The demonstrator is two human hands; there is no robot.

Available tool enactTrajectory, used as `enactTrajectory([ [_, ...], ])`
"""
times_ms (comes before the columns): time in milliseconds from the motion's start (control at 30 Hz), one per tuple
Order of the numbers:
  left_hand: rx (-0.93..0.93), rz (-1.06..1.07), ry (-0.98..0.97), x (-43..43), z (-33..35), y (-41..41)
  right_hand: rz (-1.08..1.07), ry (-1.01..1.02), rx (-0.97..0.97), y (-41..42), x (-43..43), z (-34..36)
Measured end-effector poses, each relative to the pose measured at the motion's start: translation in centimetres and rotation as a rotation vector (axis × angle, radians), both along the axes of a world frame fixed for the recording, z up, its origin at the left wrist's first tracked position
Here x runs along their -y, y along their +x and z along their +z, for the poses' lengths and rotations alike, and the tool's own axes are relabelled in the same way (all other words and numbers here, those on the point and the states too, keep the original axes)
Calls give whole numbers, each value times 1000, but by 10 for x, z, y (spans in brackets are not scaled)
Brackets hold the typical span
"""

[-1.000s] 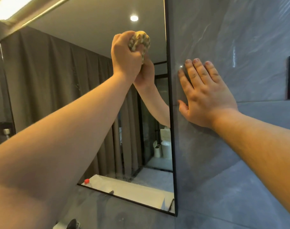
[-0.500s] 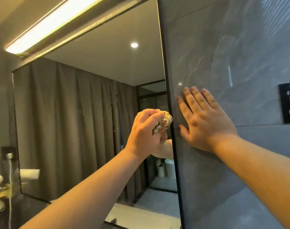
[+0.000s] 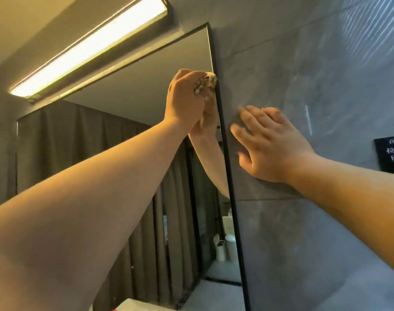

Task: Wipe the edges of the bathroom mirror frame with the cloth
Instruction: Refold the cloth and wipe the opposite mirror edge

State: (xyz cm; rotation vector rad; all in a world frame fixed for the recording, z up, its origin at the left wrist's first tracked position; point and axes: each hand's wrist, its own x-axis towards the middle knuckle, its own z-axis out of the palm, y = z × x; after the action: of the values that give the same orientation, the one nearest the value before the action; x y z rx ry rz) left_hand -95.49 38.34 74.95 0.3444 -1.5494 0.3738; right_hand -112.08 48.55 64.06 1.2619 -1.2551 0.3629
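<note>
Up high, left hand [image 3: 186, 97] grips crumpled cloth [image 3: 206, 83] against thin black frame [image 3: 225, 142]; right hand [image 3: 273, 144] lies flat, released.

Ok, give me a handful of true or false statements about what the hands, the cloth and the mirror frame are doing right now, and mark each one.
1. The left hand holds the bunched cloth against the right-hand edge of the mirror frame. True.
2. The right hand also grips a cloth. False: it holds nothing and lies with fingers spread on the grey wall tile beside the frame.
3. The cloth is at the bottom corner of the frame. False: it is on the upper part, a little below the top right corner.
4. A lit strip light sits above the mirror. True.
5. A dark sign hangs on the wall at right. True.
</note>
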Motion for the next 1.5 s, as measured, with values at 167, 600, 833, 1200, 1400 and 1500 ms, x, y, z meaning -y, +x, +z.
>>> enactTrajectory([
  [167, -119, 136, 55, -3, 69, -7, -11, 24, 17, 1, -3, 0],
  [600, 43, 187, -1, -6, 63, -5, -29, 58, 7, -1, -4, 3],
  [833, 217, 143, -119, -1, -30, 6, -12, 39, -12, -2, -6, 1],
  [1200, -134, 235, -9, -10, 75, 4, 45, 20, 14, -4, 2, 0],
  [1400, -110, 460, -42, -8, 90, 6, 56, 9, -4, -7, 4, 1],
  [1500, -107, 555, -36, -1, 91, 10, 73, 1, -7, -9, 4, 0],
])
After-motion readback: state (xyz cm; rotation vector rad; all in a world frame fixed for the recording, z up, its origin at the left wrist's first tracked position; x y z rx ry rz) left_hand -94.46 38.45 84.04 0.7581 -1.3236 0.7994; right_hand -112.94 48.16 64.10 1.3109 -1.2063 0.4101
